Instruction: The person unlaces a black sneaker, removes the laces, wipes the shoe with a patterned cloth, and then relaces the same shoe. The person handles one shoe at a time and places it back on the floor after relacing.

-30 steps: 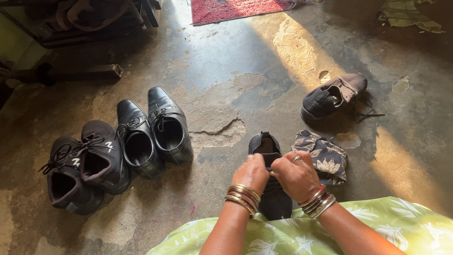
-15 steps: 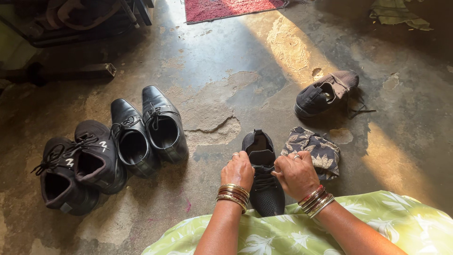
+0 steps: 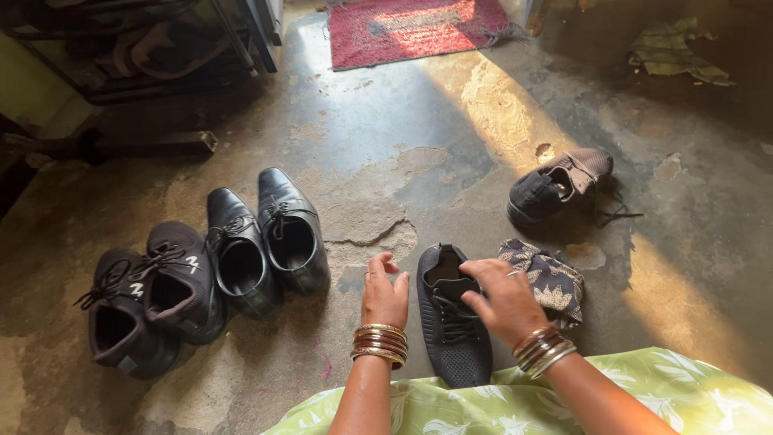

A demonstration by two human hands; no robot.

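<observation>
Everything here I place against the black mesh shoe (image 3: 453, 318) that lies flat on the floor right in front of my lap, its opening turned away from me.

Farthest to its left sits a pair of black sneakers (image 3: 149, 294) with loose laces, the two touching side by side. Between them and the mesh shoe stands a pair of shiny black leather dress shoes (image 3: 266, 240), laced, also side by side, toes pointing away from me. A bare patch of cracked concrete floor (image 3: 362, 209) separates that pair from the mesh shoe.

My left hand (image 3: 383, 292) hovers just to the left of the mesh shoe, fingers spread and loose, holding nothing; I cannot tell whether its edge brushes the shoe's side. Gold and red bangles (image 3: 378, 345) ring that wrist.

My right hand (image 3: 506, 300) rests over the right side of the mesh shoe, fingers (image 3: 473, 302) reaching onto the laces near the tongue, loosely curled and touching rather than gripping.

Just to the right of the mesh shoe, partly under my right hand, lies a crumpled dark cloth with a pale leaf print (image 3: 555, 278). Beyond it, farther away and to the right, a second dark mesh shoe (image 3: 555, 187) lies tipped, its lace trailing on the floor. Far beyond, a red mat (image 3: 419, 28) lies in sunlight.
</observation>
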